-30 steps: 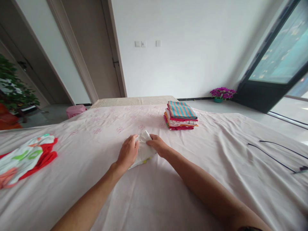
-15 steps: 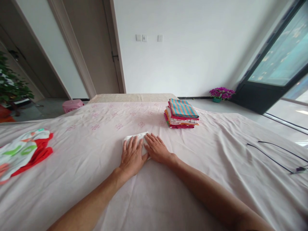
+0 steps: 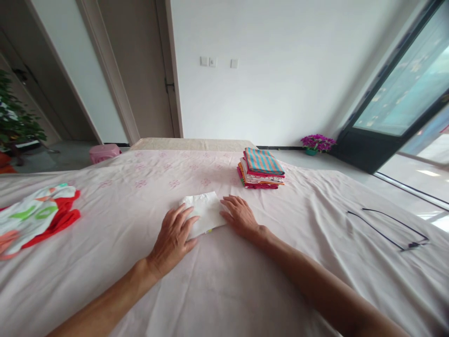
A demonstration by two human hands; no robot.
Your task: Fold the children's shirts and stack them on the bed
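Note:
A small folded white cloth (image 3: 205, 212) lies flat on the pale pink bedsheet (image 3: 224, 281) in the middle of the view. My left hand (image 3: 172, 238) rests flat at its near left corner, fingers spread and open. To the cloth's right edge my right hand (image 3: 240, 216) lies flat with its fingers stretched out. Neither hand grips anything. Beyond the hands stands a neat stack of folded colourful cloths (image 3: 261, 168), topped by a teal and orange striped one.
Unfolded red, white and green garments (image 3: 33, 219) lie at the left edge of the bed. A thin black cable (image 3: 389, 224) lies on the sheet at the right. Beyond the bed are a pink stool (image 3: 104, 152), purple flowers (image 3: 316, 142), a door and a window.
The hands folded the white cloth over, pressed it flat, and have now slid apart to its left and right sides, uncovering it. The camera view shifted slightly.

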